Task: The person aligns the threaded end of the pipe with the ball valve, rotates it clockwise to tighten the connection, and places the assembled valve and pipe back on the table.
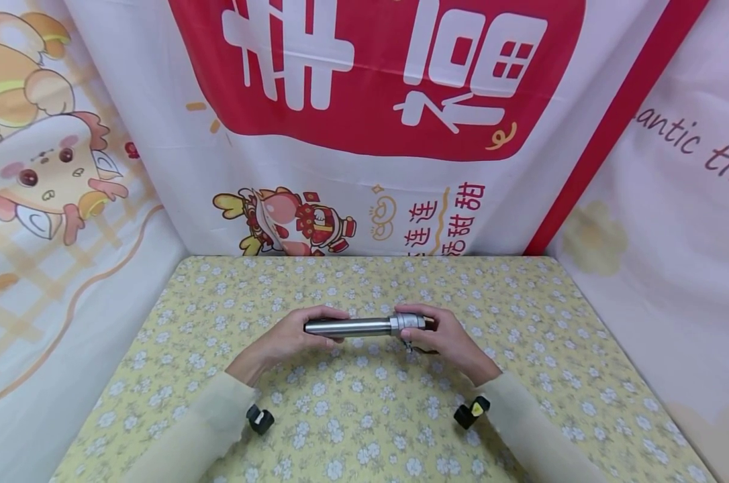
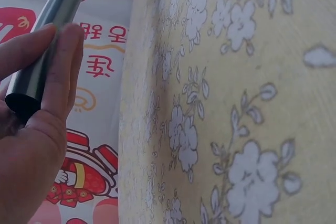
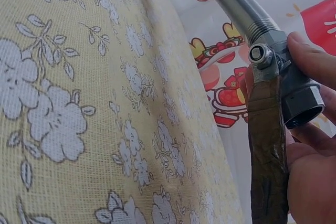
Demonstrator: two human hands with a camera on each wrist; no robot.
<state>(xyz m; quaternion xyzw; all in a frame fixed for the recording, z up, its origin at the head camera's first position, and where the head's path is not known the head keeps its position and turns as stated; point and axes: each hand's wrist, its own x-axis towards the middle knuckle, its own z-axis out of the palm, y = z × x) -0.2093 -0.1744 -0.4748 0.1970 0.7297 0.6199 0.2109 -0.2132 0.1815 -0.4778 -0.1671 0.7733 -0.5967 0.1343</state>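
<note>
A smooth metal pipe (image 1: pixel 364 327) lies sideways between the two hands in the head view, with a ball valve (image 1: pixel 411 322) at its right end. My left hand (image 1: pixel 292 332) grips the pipe near its left end, thumb and fingers on opposite sides; the pipe's open end (image 2: pixel 23 100) shows in the left wrist view. My right hand (image 1: pixel 446 332) holds the valve body, its thumb along one side. In the right wrist view, screw threads (image 3: pixel 262 26) show where the pipe meets the valve. The valve's lever (image 3: pixel 266 145), covered in brown wrapping, hangs beside the palm.
A table (image 1: pixel 352 429) with a yellow floral cloth lies below the hands. Printed fabric hangs behind it (image 1: pixel 370 144) and along both sides. Each sleeve has a small black device near the wrist, such as the left device (image 1: pixel 260 420).
</note>
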